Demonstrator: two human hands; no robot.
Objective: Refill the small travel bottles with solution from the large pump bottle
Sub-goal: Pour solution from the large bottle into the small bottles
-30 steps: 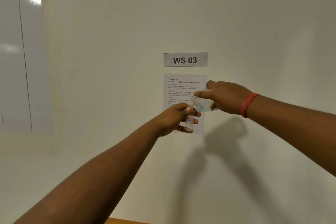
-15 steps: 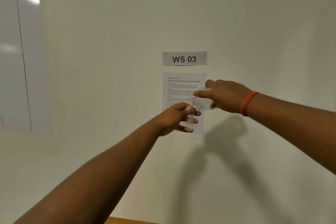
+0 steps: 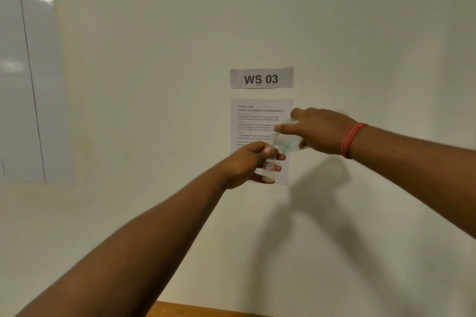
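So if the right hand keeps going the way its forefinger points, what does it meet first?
The right hand points left and a little forward, toward the wall. Past its tilted bottle, the first thing in line looks like the instruction sheet on the wall, though depth is hard to judge.

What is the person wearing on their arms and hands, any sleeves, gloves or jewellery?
Both forearms are bare, with no sleeves in view and no gloves. The left hand shows no rings or bands. The right hand has a red thread band wound in several strands around the wrist; no watch is visible on either arm.
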